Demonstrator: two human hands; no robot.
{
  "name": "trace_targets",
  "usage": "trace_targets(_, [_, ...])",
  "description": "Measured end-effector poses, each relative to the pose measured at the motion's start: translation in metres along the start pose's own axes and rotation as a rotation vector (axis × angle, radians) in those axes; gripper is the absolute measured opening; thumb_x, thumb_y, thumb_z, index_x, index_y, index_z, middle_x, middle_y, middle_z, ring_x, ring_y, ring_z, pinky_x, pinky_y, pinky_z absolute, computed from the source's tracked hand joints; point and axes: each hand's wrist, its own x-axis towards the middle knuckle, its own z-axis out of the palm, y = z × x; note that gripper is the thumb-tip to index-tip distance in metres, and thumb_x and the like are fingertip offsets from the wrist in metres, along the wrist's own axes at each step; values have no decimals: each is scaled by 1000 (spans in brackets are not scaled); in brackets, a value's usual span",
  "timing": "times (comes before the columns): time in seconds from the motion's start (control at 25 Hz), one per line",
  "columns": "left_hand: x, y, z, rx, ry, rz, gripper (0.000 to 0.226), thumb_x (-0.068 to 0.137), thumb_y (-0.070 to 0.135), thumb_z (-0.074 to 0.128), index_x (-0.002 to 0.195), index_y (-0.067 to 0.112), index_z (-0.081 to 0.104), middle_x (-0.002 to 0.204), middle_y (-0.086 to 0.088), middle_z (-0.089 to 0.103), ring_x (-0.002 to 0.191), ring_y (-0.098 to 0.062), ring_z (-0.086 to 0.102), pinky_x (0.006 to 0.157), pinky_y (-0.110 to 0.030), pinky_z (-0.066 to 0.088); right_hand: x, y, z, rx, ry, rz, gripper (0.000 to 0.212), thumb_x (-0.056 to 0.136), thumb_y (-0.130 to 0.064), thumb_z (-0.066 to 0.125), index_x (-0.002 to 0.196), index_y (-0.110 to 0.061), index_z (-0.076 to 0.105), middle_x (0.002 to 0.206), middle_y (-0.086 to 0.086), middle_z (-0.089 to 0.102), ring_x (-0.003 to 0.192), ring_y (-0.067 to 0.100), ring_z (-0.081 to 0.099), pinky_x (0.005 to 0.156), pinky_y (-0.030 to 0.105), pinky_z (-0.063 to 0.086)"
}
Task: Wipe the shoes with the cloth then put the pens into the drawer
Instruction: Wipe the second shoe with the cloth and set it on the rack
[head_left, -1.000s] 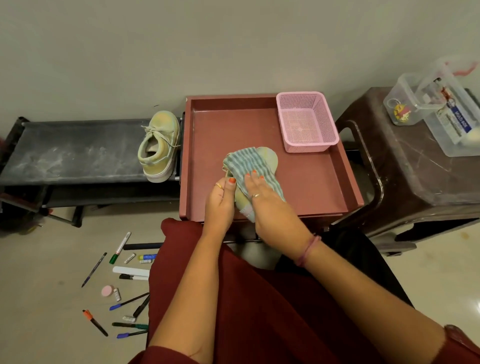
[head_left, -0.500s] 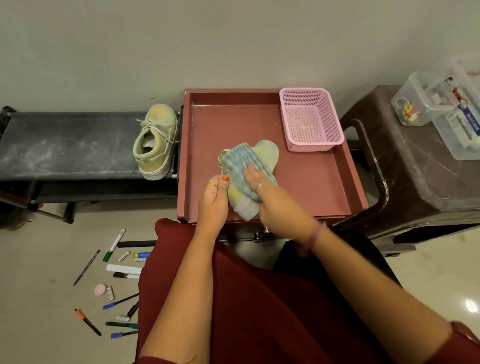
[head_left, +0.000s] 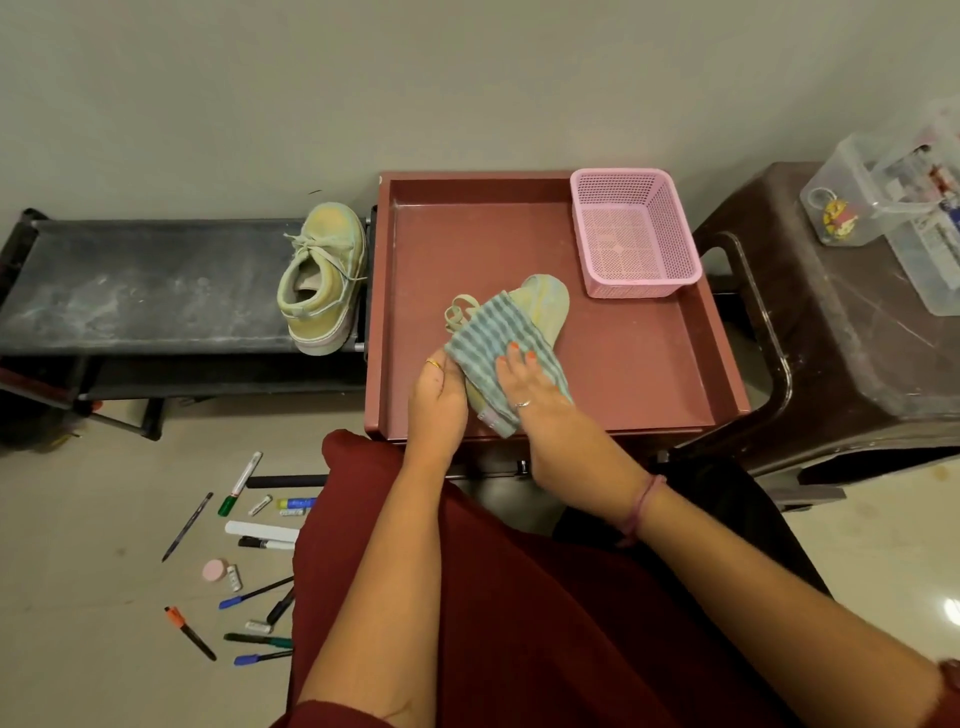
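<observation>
A pale green shoe (head_left: 543, 301) lies in the open red drawer (head_left: 644, 364), mostly covered by a striped blue-green cloth (head_left: 488, 338). My right hand (head_left: 530, 389) presses the cloth flat against the shoe. My left hand (head_left: 439, 395) grips the shoe's heel end from the left. The second pale green shoe (head_left: 322, 280) stands on the black rack (head_left: 140, 286) to the left of the drawer. Several pens and markers (head_left: 244, 571) lie scattered on the floor at lower left.
A pink mesh basket (head_left: 634, 234) sits in the drawer's back right corner. A dark brown plastic stool (head_left: 841, 332) to the right carries clear plastic boxes (head_left: 904, 202). My red-clothed lap (head_left: 519, 597) fills the foreground below the drawer.
My right hand has slid the cloth along the shoe, now spread further over its side; the shoe's toe shows more. The left hand keeps its hold on the heel.
</observation>
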Motion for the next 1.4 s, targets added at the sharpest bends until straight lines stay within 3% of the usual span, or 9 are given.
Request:
trace_targets(0.08, [-2, 1, 2, -10, -3, 2, 24, 103, 25, 40, 93, 26, 61, 93, 4, 67, 92, -17, 61, 86, -36, 49, 8, 18, -1, -18, 33, -5, 86, 77, 19, 35, 150, -11, 3, 159, 3, -4, 147, 16, -6, 120, 29, 4])
trace_targets(0.2, [-3, 0, 4, 18, 22, -21, 24, 103, 30, 41, 86, 30, 58, 86, 4, 63, 84, -13, 57, 80, -35, 49, 42, 44, -21, 54, 15, 151, 79, 82, 16, 36, 150, -10, 7, 159, 6, 3, 147, 18, 5, 118, 24, 6])
trace_targets(0.32, [-2, 1, 3, -23, 34, -19, 24, 102, 30, 42, 85, 30, 58, 85, 4, 62, 83, -14, 57, 81, -42, 49, 37, 31, -19, 45, -6, 104, 77, 84, 13, 38, 150, -9, 6, 159, 6, 1, 146, 16, 0, 116, 21, 2])
trace_targets(0.48, [-2, 2, 4, -50, 30, -15, 26, 98, 7, 44, 95, 27, 60, 93, 11, 65, 86, -2, 61, 80, -19, 48, 1, 21, 3, -88, 28, -144, 88, 76, 19, 36, 150, -15, 3, 157, -5, -6, 142, 7, -11, 115, 20, -4])
trace_targets(0.64, [-4, 0, 9, -62, -14, -29, 24, 104, 24, 38, 89, 26, 57, 84, 7, 60, 76, -5, 53, 74, -27, 45, 37, 64, -14, 151, 38, 114, 80, 81, 20, 35, 150, -10, 8, 159, 6, 2, 147, 18, 3, 115, 18, 3])
trace_targets(0.84, [-6, 2, 14, -120, -139, -47, 15, 101, 30, 45, 98, 21, 57, 89, 8, 63, 78, -1, 58, 72, -17, 47, 57, 69, -4, 149, -23, 202, 75, 94, -5, 46, 149, -8, -4, 158, 11, -11, 146, 24, -9, 120, 39, 4])
trace_targets(1.08, [0, -11, 9, 25, -78, -38, 24, 96, 41, 48, 109, 29, 65, 106, 3, 70, 101, -14, 65, 91, -36, 51, 5, 35, 9, 179, -58, 159, 81, 81, 18, 34, 150, -6, -1, 158, 9, -10, 146, 19, -7, 114, 19, -1])
trace_targets(1.24, [-1, -17, 9, 210, -115, 0, 24, 95, 43, 44, 102, 29, 62, 105, -1, 68, 101, -17, 63, 93, -45, 49, -6, 27, 36, 107, 86, 224, 87, 78, 17, 38, 151, -15, 4, 159, 1, -2, 147, 20, 3, 115, 22, 6])
trace_targets(1.4, [1, -19, 14, 269, -127, 34, 22, 101, 25, 46, 104, 13, 64, 97, -3, 69, 91, -20, 63, 83, -39, 50, 9, 46, 43, -125, 149, 171, 84, 80, 12, 35, 150, -12, -4, 159, 7, -8, 147, 28, -3, 115, 33, 25])
